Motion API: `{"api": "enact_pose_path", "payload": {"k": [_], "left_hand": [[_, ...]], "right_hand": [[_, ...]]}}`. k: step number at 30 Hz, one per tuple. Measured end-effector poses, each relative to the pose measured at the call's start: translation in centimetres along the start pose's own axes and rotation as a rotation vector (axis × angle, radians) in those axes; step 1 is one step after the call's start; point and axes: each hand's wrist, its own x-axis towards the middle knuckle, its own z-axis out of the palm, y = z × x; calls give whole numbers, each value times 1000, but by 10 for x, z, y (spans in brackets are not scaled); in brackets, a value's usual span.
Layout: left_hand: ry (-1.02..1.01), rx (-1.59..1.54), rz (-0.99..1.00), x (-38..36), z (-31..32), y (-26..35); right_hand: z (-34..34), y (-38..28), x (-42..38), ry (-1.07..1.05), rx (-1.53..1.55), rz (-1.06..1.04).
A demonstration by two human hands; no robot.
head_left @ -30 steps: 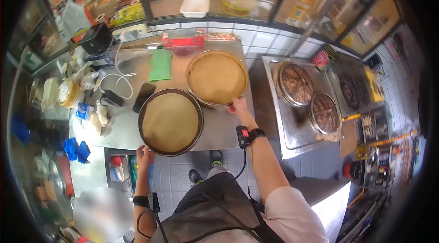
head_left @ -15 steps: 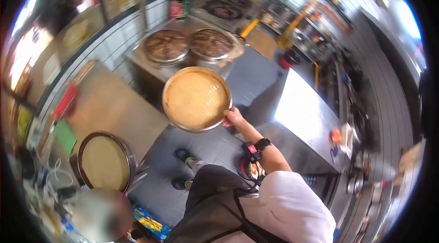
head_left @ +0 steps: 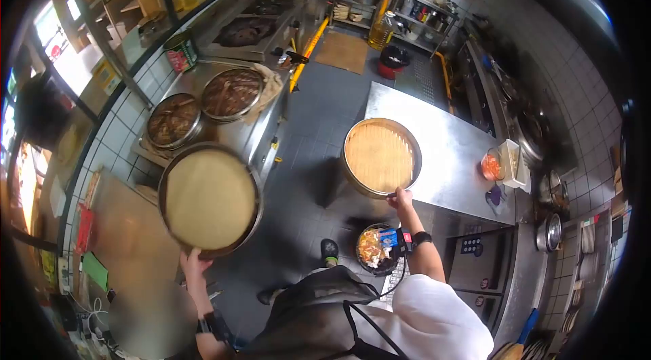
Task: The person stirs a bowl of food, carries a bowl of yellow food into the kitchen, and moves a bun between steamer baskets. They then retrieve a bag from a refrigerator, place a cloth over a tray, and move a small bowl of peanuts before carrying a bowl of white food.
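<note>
My right hand grips the near rim of a round bamboo steamer with a metal edge. Its slatted base faces up, and nothing lies on it. My left hand is closed on the near rim of a second round steamer, whose inside is covered by a pale, flat liner. Both are held up at waist height, the left one partly over the work counter and the right one beside the steel table. Just beyond the left one, two round steamers with woven lids stand on the stove.
A shiny steel table stands at right, bearing a bowl of orange food and a white container. Below my right arm is a waste bin. A wooden counter is at left; a cardboard sheet lies on the floor ahead.
My left hand has come into view and lifted the lined steamer off the left counter. My right hand has carried the bamboo steamer rightward to the steel table's edge. My view has turned right.
</note>
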Motion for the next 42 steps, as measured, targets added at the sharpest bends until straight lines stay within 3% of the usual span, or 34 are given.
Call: {"api": "enact_pose_path", "payload": {"k": [4, 10, 17, 19, 25, 31, 36, 38, 42], "left_hand": [[-282, 107, -7, -21, 165, 41], [-665, 310, -44, -58, 367, 45], [-897, 488, -36, -93, 500, 17], [-864, 461, -85, -99, 525, 8], [-913, 608, -91, -108, 568, -9], [-930, 671, -104, -103, 566, -25], [-1017, 556, -203, -92, 541, -10], [-1013, 488, -188, -81, 525, -7], [-872, 320, -198, -34, 449, -24]], "right_hand": [[-43, -16, 25, -22, -23, -23], [-97, -32, 68, -61, 40, -65], [-145, -22, 83, -173, 144, -28], [-151, -19, 76, -203, 183, -9], [-160, -24, 57, -303, 247, 9], [-154, -37, 59, -187, 185, 43], [-151, -17, 62, -189, 173, 10], [-148, -1, 63, -188, 15, 21], [-125, 12, 41, -433, -245, 69]]}}
